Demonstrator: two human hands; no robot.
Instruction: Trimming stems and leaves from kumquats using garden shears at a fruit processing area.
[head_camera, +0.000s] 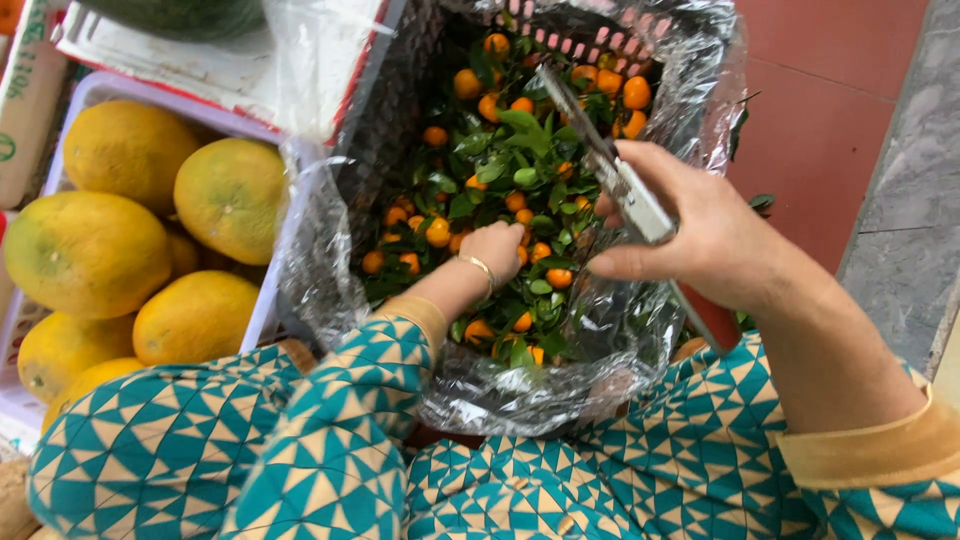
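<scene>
Where the view begins at the left, we see a white crate (268, 300) holding large yellow-green pomelos (88, 252), with a cardboard box edge (25, 90) above it and a white tray under clear plastic (210, 65) lying across its top corner. Just right of that stands the plastic-lined basket (330, 270), its crinkled clear liner folded over the rim and filled with small orange tangerines (438, 232) still on leafy green stems. Our left hand (492, 250), a gold bangle (478, 266) at the wrist, reaches down into the fruit, its grip curled among the leaves; we cannot tell whether it clasps anything. Our right hand (700, 235) hovers over the basket's right side, its grip clenched around long scissors (625, 190), blades pointing up-left over the tangerines. Further right lie red floor tiles (830, 110) and a grey stone kerb (910, 200).
</scene>
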